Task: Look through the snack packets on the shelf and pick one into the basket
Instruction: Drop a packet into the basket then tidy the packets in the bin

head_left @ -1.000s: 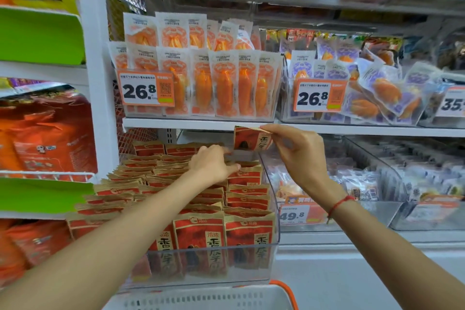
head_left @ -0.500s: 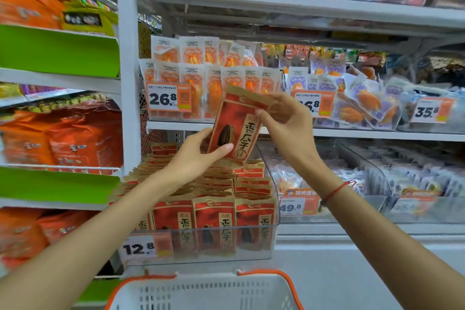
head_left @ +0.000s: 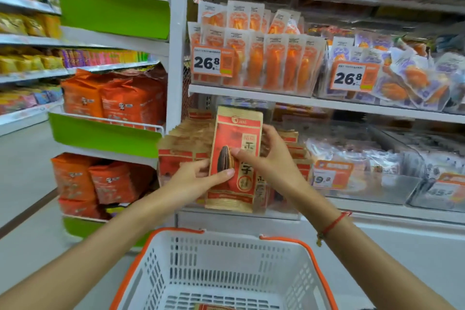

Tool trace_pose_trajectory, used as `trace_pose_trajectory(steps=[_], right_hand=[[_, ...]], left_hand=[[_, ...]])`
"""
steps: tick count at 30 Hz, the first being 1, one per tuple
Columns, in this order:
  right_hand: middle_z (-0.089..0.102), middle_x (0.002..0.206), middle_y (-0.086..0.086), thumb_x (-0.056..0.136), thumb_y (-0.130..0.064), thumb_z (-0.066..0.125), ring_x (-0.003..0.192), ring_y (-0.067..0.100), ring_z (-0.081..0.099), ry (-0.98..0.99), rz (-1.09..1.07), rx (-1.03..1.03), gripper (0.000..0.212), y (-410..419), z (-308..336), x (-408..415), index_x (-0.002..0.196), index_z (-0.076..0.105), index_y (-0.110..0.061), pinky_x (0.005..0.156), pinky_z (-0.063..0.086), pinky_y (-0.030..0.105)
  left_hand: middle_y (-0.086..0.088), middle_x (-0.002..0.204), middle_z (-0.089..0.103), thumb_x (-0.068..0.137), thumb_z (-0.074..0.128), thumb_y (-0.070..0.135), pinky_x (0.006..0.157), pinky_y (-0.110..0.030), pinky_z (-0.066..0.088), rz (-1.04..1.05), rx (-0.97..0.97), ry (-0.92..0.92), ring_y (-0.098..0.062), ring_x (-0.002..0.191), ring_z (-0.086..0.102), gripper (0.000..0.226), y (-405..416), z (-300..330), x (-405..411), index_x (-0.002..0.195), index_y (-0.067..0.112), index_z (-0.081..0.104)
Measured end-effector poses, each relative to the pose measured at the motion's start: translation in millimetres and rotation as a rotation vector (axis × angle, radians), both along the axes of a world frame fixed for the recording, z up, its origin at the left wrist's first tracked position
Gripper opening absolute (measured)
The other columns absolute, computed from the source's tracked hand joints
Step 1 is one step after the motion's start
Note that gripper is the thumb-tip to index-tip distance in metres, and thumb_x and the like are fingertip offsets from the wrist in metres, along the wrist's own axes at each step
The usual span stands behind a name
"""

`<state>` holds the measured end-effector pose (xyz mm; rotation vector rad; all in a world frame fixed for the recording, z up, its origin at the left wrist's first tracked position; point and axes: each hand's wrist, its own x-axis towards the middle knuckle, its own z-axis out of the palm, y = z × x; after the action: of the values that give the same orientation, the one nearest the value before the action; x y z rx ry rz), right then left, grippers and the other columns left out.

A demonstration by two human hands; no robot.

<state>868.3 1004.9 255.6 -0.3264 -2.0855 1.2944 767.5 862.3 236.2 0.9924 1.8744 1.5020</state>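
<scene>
I hold a red and tan sunflower-seed packet [head_left: 236, 133] upright in front of the shelf, above the basket. My left hand [head_left: 198, 181] grips its lower left edge with the thumb across the front. My right hand [head_left: 271, 158] holds its right side, thumb on the front. Behind it, a clear bin holds several identical seed packets [head_left: 176, 156]. The white basket [head_left: 312, 259] with an orange rim sits below my arms; another red packet [head_left: 214, 307] shows at its bottom edge.
The shelf above carries orange snack packs [head_left: 271, 63] and price tags reading 26.8 [head_left: 212, 61]. Clear bins of wrapped snacks [head_left: 377, 158] lie to the right. Orange bags [head_left: 113, 100] fill green-fronted shelves on the left, beside a grey aisle floor [head_left: 22, 178].
The packet came out of the bin, was lifted, and now hangs lower and upright with both hands on it. The view dropped, so the basket shows more fully.
</scene>
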Motion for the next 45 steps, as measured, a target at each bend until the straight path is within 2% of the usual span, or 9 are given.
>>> trace_pose_trajectory(steps=[5, 14, 18, 23, 29, 33, 37, 40, 45], right_hand=[[0.071, 0.102, -0.004, 0.080, -0.013, 0.077, 0.081, -0.002, 0.069, -0.068, 0.050, -0.218, 0.043, -9, -37, 4, 0.116, 0.054, -0.013, 0.063, 0.053, 0.014], [0.076, 0.085, -0.005, 0.086, -0.024, 0.072, 0.075, 0.008, 0.072, -0.105, 0.006, -0.268, 0.011, -9, -50, -2, 0.095, 0.073, -0.017, 0.059, 0.052, 0.015], [0.072, 0.069, -0.003, 0.098, -0.038, 0.051, 0.063, 0.007, 0.069, -0.145, -0.056, -0.287, 0.039, -5, -46, 0, 0.094, 0.070, -0.005, 0.056, 0.051, 0.015], [0.068, 0.077, 0.008, 0.101, -0.046, 0.034, 0.070, 0.012, 0.068, -0.187, -0.062, -0.283, 0.061, 3, -43, 5, 0.103, 0.060, 0.009, 0.082, 0.054, 0.031], [0.068, 0.076, 0.000, 0.100, -0.042, 0.041, 0.065, 0.006, 0.067, -0.144, -0.057, -0.245, 0.044, -2, -38, 8, 0.096, 0.061, -0.003, 0.059, 0.053, 0.017], [0.069, 0.093, -0.004, 0.099, -0.034, 0.046, 0.075, 0.000, 0.069, -0.101, 0.002, -0.214, 0.025, -8, -40, 6, 0.111, 0.056, -0.014, 0.061, 0.053, 0.015], [0.066, 0.110, -0.004, 0.095, -0.030, 0.055, 0.096, 0.005, 0.067, -0.213, 0.104, -0.132, 0.032, -7, -41, 8, 0.125, 0.048, -0.022, 0.076, 0.056, 0.019], [0.067, 0.113, -0.001, 0.090, -0.027, 0.064, 0.105, 0.009, 0.065, -0.328, 0.155, -0.109, 0.047, 1, -37, 14, 0.133, 0.045, -0.027, 0.092, 0.055, 0.031], [0.072, 0.107, 0.010, 0.081, -0.007, 0.071, 0.099, 0.017, 0.070, -0.389, 0.287, -0.230, 0.062, 14, -29, 25, 0.134, 0.046, -0.029, 0.084, 0.058, 0.031]], left_hand=[[0.006, 0.114, 0.071, 0.093, 0.057, 0.038, 0.076, -0.020, 0.057, -0.106, -0.186, -0.055, -0.007, 0.099, 0.069, 0.026, -14, -22, -9, 0.117, 0.031, 0.063], [0.018, 0.098, 0.074, 0.075, 0.059, 0.054, 0.080, -0.024, 0.054, -0.266, -0.261, 0.051, -0.006, 0.092, 0.071, 0.037, -18, -40, -15, 0.109, 0.040, 0.065], [0.013, 0.103, 0.074, 0.073, 0.063, 0.054, 0.082, -0.027, 0.055, -0.195, -0.193, 0.063, -0.005, 0.093, 0.070, 0.044, -13, -42, -19, 0.114, 0.038, 0.062], [0.014, 0.097, 0.074, 0.083, 0.064, 0.042, 0.075, -0.020, 0.056, -0.129, -0.059, 0.103, 0.001, 0.091, 0.069, 0.025, -12, -36, -19, 0.106, 0.033, 0.067], [0.007, 0.098, 0.073, 0.089, 0.062, 0.035, 0.065, -0.009, 0.051, -0.037, 0.082, 0.079, 0.000, 0.087, 0.069, 0.021, -7, -35, -4, 0.109, 0.029, 0.065], [0.007, 0.100, 0.073, 0.090, 0.061, 0.034, 0.068, -0.009, 0.051, 0.066, 0.192, 0.040, 0.003, 0.087, 0.068, 0.025, -3, -33, -2, 0.113, 0.026, 0.065], [0.008, 0.096, 0.075, 0.091, 0.061, 0.036, 0.079, -0.032, 0.056, 0.180, 0.266, -0.040, -0.005, 0.087, 0.071, 0.022, -2, -30, -5, 0.111, 0.028, 0.065], [0.013, 0.092, 0.075, 0.092, 0.059, 0.036, 0.065, -0.019, 0.055, 0.197, 0.273, -0.056, -0.001, 0.083, 0.071, 0.023, -4, -31, -8, 0.114, 0.029, 0.064], [0.007, 0.106, 0.074, 0.094, 0.057, 0.034, 0.077, -0.027, 0.059, 0.122, 0.217, -0.113, -0.006, 0.095, 0.070, 0.028, -5, -34, -8, 0.121, 0.028, 0.063]])
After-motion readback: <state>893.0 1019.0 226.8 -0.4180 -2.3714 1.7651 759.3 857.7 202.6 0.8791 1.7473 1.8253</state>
